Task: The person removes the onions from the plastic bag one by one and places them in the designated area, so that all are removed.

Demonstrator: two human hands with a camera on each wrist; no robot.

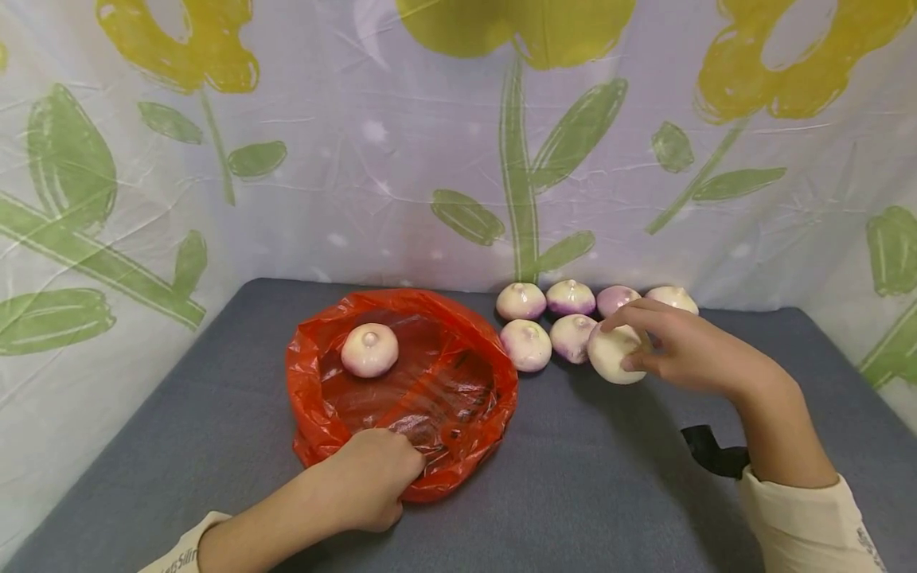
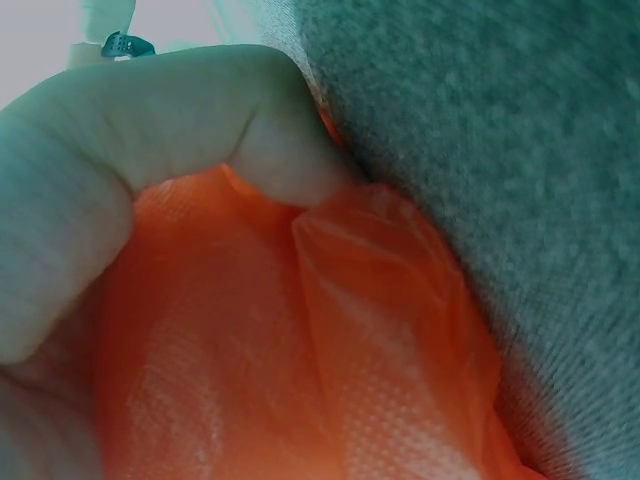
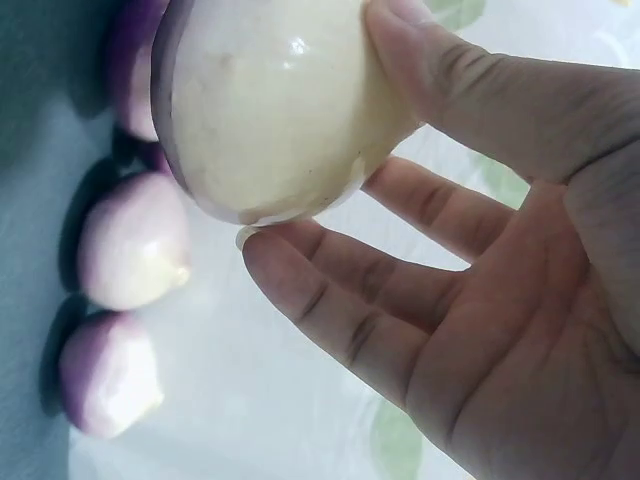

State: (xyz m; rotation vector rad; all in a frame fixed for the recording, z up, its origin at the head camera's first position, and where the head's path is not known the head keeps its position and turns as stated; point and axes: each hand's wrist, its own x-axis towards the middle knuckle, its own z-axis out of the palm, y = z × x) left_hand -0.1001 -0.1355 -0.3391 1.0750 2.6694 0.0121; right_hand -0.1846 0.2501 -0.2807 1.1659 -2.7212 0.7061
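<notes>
My left hand [image 1: 372, 477] grips the near rim of a red plastic bag [image 1: 304, 398], which sits wide open on the table. In the left wrist view the thumb and fingers [image 2: 270, 120] curl over the orange-red film. One white-and-purple onion [image 1: 369, 350] lies inside the bag, toward its far left. My right hand [image 1: 688, 350] holds a pale onion [image 1: 614, 356] between thumb and fingertips, in front of the onion rows. From the right wrist view, the held onion [image 3: 280, 100] has a creamy face with a purple edge.
Several glossy onions stand in two rows at the back right, among them a front-row onion [image 1: 526, 346] beside the bag and a back-row onion [image 1: 520, 302]. A dark grey cloth covers the table [image 1: 573, 493]. Behind it hangs a flower-printed curtain [image 1: 344, 175].
</notes>
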